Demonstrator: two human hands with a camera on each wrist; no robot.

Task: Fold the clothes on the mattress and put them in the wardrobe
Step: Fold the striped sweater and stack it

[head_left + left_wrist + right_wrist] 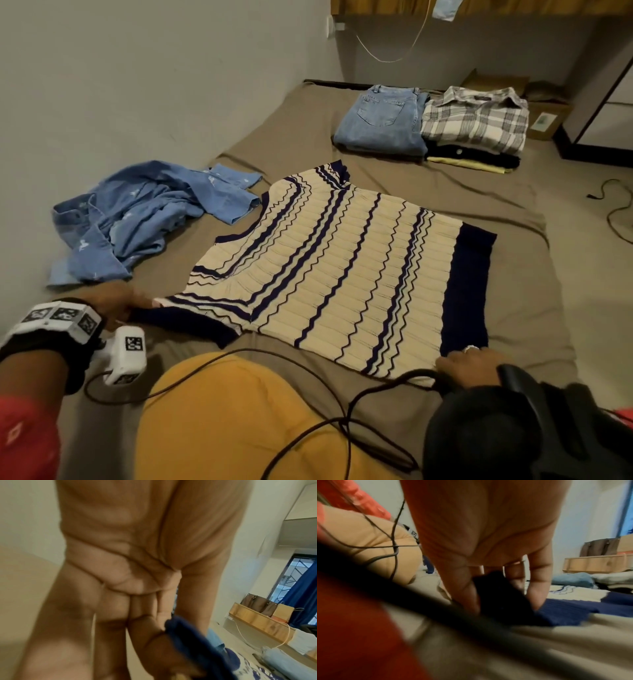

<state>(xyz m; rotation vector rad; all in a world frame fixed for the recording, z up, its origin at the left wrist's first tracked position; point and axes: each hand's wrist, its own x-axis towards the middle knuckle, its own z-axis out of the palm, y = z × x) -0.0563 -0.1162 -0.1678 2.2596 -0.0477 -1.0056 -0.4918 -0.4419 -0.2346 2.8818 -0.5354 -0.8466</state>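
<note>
A cream knitted top with wavy navy stripes and navy ribbed edging (329,274) lies spread flat in the middle of the brown-sheeted mattress (524,260), neck end toward the wall, hem toward the open floor. The left hand (118,301) pinches the navy cuff of the near sleeve, fingers curled round the fabric (185,632). The right hand (469,365) grips the near corner of the navy hem band, thumb and fingers closed on the cloth (498,588). Just beside the top, against the wall, a crumpled light-blue denim shirt (137,219) sits unfolded. At the far end of the mattress, folded pale-blue jeans (380,116) lie next to a stack topped by a folded grey-and-white plaid shirt (476,118).
</note>
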